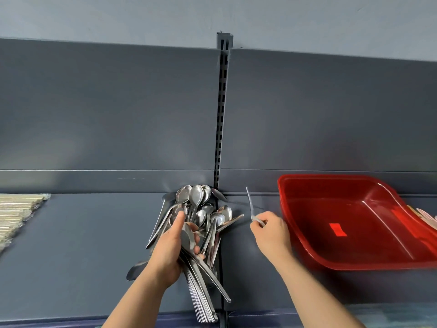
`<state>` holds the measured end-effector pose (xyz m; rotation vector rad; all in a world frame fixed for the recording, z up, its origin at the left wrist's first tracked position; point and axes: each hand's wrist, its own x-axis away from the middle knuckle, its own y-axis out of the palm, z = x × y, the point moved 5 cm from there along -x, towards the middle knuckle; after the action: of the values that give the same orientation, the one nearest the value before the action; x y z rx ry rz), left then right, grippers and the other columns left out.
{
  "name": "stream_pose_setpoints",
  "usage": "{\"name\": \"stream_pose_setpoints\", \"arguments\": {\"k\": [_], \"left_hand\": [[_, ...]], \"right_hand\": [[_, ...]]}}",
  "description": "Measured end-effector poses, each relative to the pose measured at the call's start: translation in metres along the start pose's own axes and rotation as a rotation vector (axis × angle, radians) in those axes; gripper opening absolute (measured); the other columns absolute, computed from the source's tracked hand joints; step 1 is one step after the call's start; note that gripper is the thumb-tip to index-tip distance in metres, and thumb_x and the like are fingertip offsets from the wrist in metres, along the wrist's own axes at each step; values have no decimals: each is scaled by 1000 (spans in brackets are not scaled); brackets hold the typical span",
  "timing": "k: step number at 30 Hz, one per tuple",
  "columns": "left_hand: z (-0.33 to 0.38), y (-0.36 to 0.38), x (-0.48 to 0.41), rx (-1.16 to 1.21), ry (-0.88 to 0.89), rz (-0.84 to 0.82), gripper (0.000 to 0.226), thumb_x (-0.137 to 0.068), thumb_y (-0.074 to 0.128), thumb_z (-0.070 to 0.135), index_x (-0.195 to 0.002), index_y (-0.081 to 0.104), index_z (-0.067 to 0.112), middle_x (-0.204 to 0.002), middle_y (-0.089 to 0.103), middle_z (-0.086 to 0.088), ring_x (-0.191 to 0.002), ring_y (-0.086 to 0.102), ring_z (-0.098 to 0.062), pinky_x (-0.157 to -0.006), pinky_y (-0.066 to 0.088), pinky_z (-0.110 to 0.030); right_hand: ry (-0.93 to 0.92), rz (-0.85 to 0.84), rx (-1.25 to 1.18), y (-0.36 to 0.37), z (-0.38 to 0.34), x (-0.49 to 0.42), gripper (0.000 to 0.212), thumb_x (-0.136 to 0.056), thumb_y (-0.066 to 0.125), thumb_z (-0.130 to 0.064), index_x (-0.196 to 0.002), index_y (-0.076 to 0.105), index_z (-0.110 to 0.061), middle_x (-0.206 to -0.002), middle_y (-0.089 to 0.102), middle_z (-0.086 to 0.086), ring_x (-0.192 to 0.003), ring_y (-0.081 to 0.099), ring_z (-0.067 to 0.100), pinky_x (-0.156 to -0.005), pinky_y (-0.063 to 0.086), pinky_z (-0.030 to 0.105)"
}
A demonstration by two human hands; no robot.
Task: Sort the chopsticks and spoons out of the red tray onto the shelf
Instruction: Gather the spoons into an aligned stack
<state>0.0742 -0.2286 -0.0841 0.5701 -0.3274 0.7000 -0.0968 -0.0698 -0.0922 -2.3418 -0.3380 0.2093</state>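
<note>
A heap of steel spoons (197, 204) lies on the grey shelf (82, 245) at its middle seam. My left hand (173, 249) grips a thick bundle of spoons (201, 290) by the bowls, their handles hanging over the shelf's front edge. My right hand (269, 235) pinches one thin metal piece (250, 204), blurred, that points up and away; I cannot tell whether it is a spoon or a chopstick. The red tray (402, 263) stands to the right and looks empty inside. Pale chopsticks (14, 214) lie stacked at the far left of the shelf.
A slotted upright (221, 114) runs up the back panel behind the spoon heap. Some pale objects (425, 216) peek out behind the tray's right rim. The shelf's front lip (283, 316) runs along the bottom of the view.
</note>
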Motion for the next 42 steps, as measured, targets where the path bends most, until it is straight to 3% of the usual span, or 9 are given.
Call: {"name": "stream_pose_setpoints", "arguments": {"k": [3, 6, 13, 17, 20, 24, 29, 35, 42], "left_hand": [[-1, 10, -1, -25, -43, -68, 46, -84, 57, 55, -81, 55, 9, -66, 51, -10, -47, 44, -19, -45, 46, -28], [-3, 22, 0, -15, -126, -163, 43, -76, 68, 51, -84, 54, 10, -70, 54, -9, -52, 49, -20, -51, 46, -29], [1, 26, 3, 35, -186, -244, 32, -90, 60, 34, -91, 66, 3, -69, 60, -13, -55, 59, -20, -47, 48, -26], [10, 6, 1, -47, -120, -165, 24, -86, 61, 7, -100, 65, -11, -75, 60, -18, -54, 59, -21, -44, 49, -26], [16, -15, -1, -56, -76, -58, 26, -87, 55, -8, -112, 53, -14, -75, 66, -24, -56, 64, -27, -46, 50, -30], [27, -46, -5, -3, -37, 10, 27, -88, 52, -9, -115, 51, -9, -85, 65, -29, -68, 66, -38, -50, 55, -35], [37, -66, -6, 108, -28, -42, 29, -86, 38, -13, -109, 51, -2, -86, 62, -30, -56, 58, -33, -51, 49, -34], [37, -77, -8, 59, -40, -86, 29, -83, 35, -15, -100, 52, 1, -80, 61, -25, -54, 53, -29, -46, 46, -32], [36, -82, -12, -67, -54, -76, 21, -87, 44, -6, -95, 61, 3, -83, 57, -17, -58, 44, -21, -44, 40, -26]], "right_hand": [[26, -68, -518, -5, -21, 12, 8, -85, 68, -6, -83, 68, -13, -73, 68, -5, -65, 60, 9, -60, 45, 14], [-34, -321, -747, 2, -45, 26, 15, -82, 70, 0, -79, 71, -15, -77, 69, -7, -71, 62, 3, -73, 47, 14], [-182, -603, -752, 21, -66, 43, 12, -82, 71, -1, -78, 75, -11, -80, 70, 1, -83, 66, 14, -87, 49, 21], [-286, -755, -588, 37, -76, 48, 23, -81, 73, -5, -82, 80, -27, -98, 68, -14, -100, 64, 7, -94, 50, 24], [-231, -645, -571, 41, -73, 39, 30, -87, 65, -3, -87, 77, -31, -103, 73, -10, -103, 67, 8, -97, 50, 25], [44, -342, -411, 38, -44, 23, 11, -84, 69, -12, -73, 69, -11, -67, 68, 4, -61, 64, 15, -75, 60, 40], [65, -388, 136, 52, -46, 34, 58, -73, 70, -51, -42, 39, -14, -34, 47, -3, -44, 61, 18, -55, 52, 28], [54, -271, 357, 63, -60, 33, 60, -71, 70, -61, -48, 37, -16, -43, 40, -5, -45, 43, 15, -42, 29, 25], [262, -362, 5, 80, -57, 35, 33, -71, 71, -29, -45, 57, -13, -43, 58, -2, -36, 52, 12, -45, 46, 24]]}}
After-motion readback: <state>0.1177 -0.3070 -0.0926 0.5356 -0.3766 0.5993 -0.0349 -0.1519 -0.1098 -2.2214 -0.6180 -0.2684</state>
